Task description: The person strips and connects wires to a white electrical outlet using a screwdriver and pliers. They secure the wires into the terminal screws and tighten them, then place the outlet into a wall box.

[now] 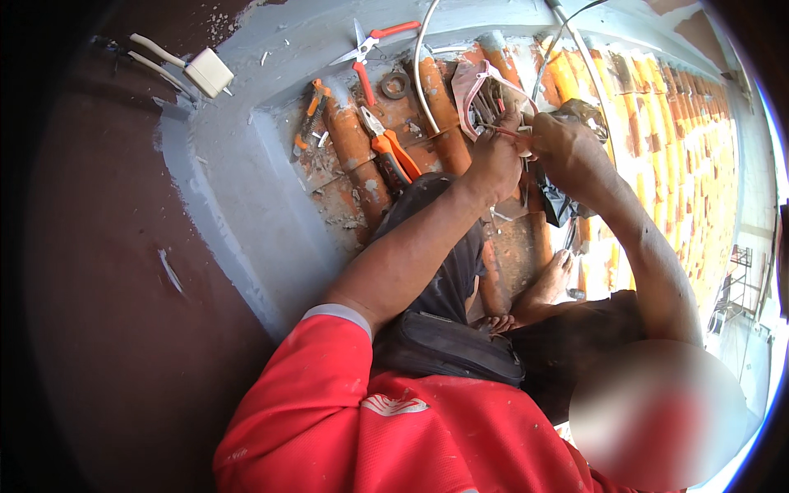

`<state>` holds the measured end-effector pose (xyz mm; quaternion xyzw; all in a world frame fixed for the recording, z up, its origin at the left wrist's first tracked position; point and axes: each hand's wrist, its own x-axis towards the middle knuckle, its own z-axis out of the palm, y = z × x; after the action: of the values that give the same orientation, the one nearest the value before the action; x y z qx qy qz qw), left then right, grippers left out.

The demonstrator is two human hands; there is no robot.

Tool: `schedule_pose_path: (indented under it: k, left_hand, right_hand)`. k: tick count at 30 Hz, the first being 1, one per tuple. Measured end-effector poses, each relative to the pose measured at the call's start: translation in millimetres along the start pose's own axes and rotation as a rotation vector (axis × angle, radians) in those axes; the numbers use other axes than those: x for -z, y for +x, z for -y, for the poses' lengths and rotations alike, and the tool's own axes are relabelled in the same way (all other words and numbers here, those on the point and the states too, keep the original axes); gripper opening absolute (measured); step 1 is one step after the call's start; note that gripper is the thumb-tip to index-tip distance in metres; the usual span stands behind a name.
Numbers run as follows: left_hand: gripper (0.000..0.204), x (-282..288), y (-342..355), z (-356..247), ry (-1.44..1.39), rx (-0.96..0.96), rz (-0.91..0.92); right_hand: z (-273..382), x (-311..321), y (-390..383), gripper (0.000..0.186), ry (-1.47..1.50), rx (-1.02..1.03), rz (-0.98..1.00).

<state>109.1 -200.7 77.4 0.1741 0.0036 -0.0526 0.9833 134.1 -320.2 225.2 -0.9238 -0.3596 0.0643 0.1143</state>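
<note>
A thin reddish strand (511,133) was pinched by the tightly curled left hand (496,161) and right hand (570,149) over clay roof tiles (450,153), bounded leftward by a grey ledge (246,218), with pliers (389,149) laid between.

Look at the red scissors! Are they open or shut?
Open. The red scissors have their blades spread apart, and their handles stand wide apart too.
</note>
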Motion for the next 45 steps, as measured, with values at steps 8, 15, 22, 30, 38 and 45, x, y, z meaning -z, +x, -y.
schedule_pose_path:
  k: [8, 15, 22, 30, 38, 45]
  left_hand:
    - [0.044, -3.4, -10.5, -22.7, -0.03, 0.019, -0.167]
    - [0.044, -2.1, -27.4, -72.2, 0.078, 0.062, -0.119]
    - [0.048, 35.9, -55.3, -157.4, 0.205, -0.017, -0.328]
    - [0.049, 54.7, -70.5, -184.7, 0.41, -0.042, -0.53]
    - [0.042, 83.3, -80.8, -211.4, 0.366, -0.074, -0.587]
    - [0.046, 80.8, -102.1, -222.0, 0.329, -0.115, -0.607]
  right_hand:
    - [17.5, 0.2, 17.2, 0.016, 0.095, -0.085, 0.089]
    - [48.2, 4.0, 45.0, 0.014, 0.034, 0.099, 0.048]
    - [77.8, -39.0, 112.0, 0.021, 0.152, 0.261, 0.191]
    - [115.9, -81.6, 111.0, 0.022, 0.517, 0.046, 0.034]
    - [90.5, -154.2, 127.2, 0.019, 0.349, -0.199, -0.162]
    - [81.6, -216.5, 158.2, 0.033, 0.177, -0.18, -0.141]
